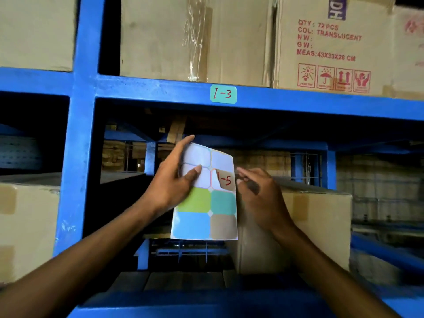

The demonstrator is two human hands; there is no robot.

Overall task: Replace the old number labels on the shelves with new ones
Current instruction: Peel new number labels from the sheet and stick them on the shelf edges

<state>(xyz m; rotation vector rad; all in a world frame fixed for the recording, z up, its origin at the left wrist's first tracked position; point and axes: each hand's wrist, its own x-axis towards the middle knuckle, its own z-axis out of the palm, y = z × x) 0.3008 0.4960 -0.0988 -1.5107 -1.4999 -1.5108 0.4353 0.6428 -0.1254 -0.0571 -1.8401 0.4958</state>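
My left hand point(174, 180) holds a sheet of coloured stickers point(202, 207) upright in front of the blue shelf, thumb across its face. A brown label marked "I-5" point(226, 181) sits on the sheet's right side, partly peeled and curling. My right hand point(254, 191) pinches that label's right edge with its fingertips. On the blue shelf beam point(298, 103) above, a green label reading "I-3" point(223, 94) is stuck flat. The sheet still carries green, teal, blue and brown stickers lower down; its upper spots are bare.
Cardboard boxes point(321, 42) fill the shelf above the beam. A blue upright post point(85, 111) stands at left. More boxes point(316, 226) sit on the lower shelf right of my hands and at far left point(27, 226). Dark gaps lie behind.
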